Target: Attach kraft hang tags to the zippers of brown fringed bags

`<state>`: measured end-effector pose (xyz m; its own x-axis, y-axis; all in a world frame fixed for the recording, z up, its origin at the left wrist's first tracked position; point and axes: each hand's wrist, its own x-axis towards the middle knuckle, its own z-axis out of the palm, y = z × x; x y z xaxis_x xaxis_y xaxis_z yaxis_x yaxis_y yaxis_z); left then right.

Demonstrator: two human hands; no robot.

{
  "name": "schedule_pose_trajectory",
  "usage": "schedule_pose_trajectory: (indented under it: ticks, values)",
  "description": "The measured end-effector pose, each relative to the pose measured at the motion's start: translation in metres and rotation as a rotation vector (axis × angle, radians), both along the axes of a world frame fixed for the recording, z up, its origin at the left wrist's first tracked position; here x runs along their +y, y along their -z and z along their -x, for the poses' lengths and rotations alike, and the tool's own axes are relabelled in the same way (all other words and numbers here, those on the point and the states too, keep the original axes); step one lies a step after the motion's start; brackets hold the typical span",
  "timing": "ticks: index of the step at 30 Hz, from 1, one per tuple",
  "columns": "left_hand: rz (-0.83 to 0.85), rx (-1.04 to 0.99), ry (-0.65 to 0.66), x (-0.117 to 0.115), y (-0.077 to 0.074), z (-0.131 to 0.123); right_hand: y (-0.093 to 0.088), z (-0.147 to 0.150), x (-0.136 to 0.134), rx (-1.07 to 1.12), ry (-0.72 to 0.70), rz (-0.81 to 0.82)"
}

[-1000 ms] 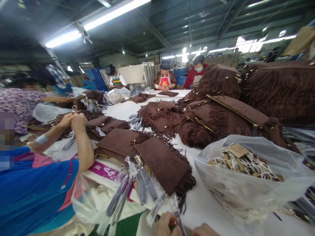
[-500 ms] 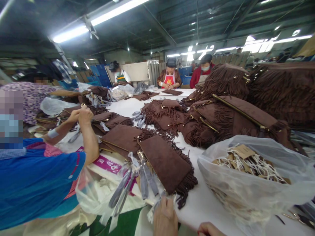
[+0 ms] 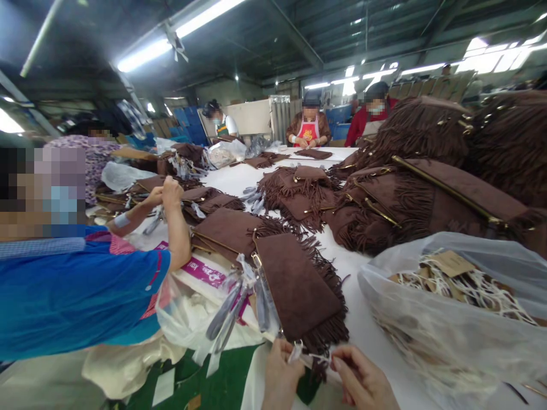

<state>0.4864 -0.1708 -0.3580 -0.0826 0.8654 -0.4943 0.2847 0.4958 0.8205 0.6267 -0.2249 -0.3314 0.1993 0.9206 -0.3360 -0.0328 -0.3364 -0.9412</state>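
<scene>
A brown fringed bag (image 3: 301,287) lies flat at the table's front edge, its lower corner towards me. My left hand (image 3: 282,371) is closed at that corner, pinching the plastic-wrapped clasp end of the bag's strap by a small metal ring. To the right, the fingertips of my right hand (image 3: 362,377) pinch a white string (image 3: 318,357) that stretches across between both hands. Grey straps wrapped in clear plastic (image 3: 226,310) hang over the edge, left of the bag. A second brown bag (image 3: 224,230) lies behind it.
At right, a clear plastic sack (image 3: 384,296) holds paper tags with white strings (image 3: 455,263). Piles of fringed bags (image 3: 427,199) rise behind it. A co-worker in a blue top (image 3: 98,290) sits close on my left, arms over the table. Other people work across it.
My right hand has come up and left towards the bag's corner and now pinches the white string. My left hand stays by the corner. The view has swung slightly left.
</scene>
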Motion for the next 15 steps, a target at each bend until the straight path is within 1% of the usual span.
schedule_pose_trajectory:
  ticks: [2,4,6,8,11,14,15]
  values:
    - [0.047,-0.115,-0.100,0.001,0.000,-0.003,-0.002,0.003,0.005,0.061,0.015,-0.003]
    - [0.070,-0.183,-0.195,0.002,0.001,-0.006,-0.002,0.004,0.009,0.090,-0.015,-0.002]
    - [0.070,-0.193,-0.266,0.002,0.004,-0.010,-0.003,0.004,0.012,0.094,-0.041,0.004]
    - [0.053,-0.197,-0.300,0.000,0.007,-0.013,-0.005,0.004,0.015,0.100,-0.026,0.020]
    - [0.042,-0.288,-0.271,-0.004,0.008,-0.013,-0.009,0.006,0.019,0.115,0.042,0.018]
    - [0.070,-0.373,-0.168,-0.006,0.007,-0.009,-0.010,0.010,0.023,0.168,0.117,-0.037]
    - [0.087,-0.383,-0.137,-0.006,0.006,-0.008,-0.009,0.011,0.024,0.198,0.117,-0.042]
